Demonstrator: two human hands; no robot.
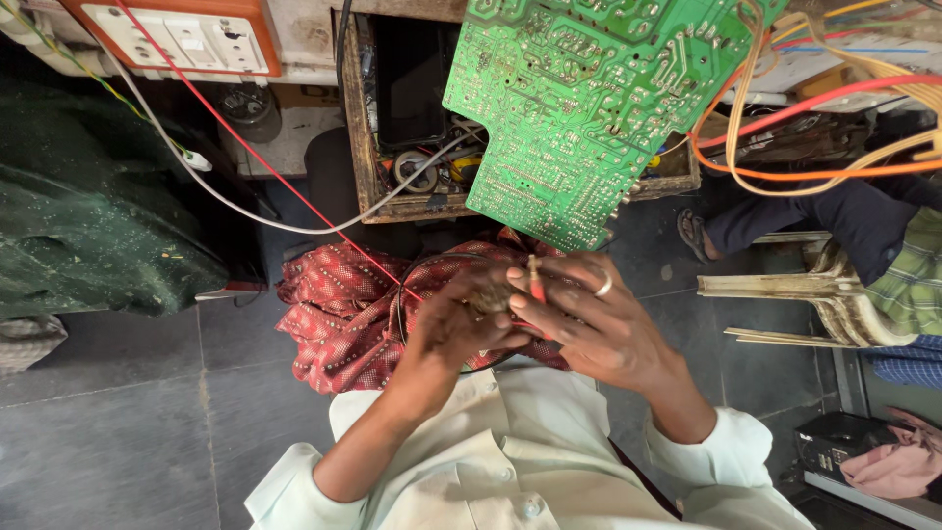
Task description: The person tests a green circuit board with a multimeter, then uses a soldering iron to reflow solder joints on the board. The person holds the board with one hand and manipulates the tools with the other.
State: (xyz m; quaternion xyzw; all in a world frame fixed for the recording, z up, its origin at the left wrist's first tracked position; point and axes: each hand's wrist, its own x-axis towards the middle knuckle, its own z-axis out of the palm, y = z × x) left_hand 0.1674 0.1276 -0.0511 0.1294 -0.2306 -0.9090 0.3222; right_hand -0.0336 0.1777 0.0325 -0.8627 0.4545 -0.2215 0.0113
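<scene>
My left hand [456,319] is curled around a small brownish part [494,295] that is mostly hidden by my fingers. My right hand [594,329], with a ring on one finger, meets it from the right and pinches a thin red stick-like piece [535,282] upright between its fingers. A red wire [245,147] runs from the upper left down into my hands. Both hands hover over a red patterned cloth [339,314] on my lap. A large green circuit board [574,98] hangs just above the hands, solder side towards me.
Behind the board stands a wooden box [361,147] of parts, with orange, yellow and red wires [814,137] looping right. A switch panel [186,34] is top left, a green covered bulk [88,216] left. Another person's sandalled foot [695,234] and a plastic chair [834,294] are at right.
</scene>
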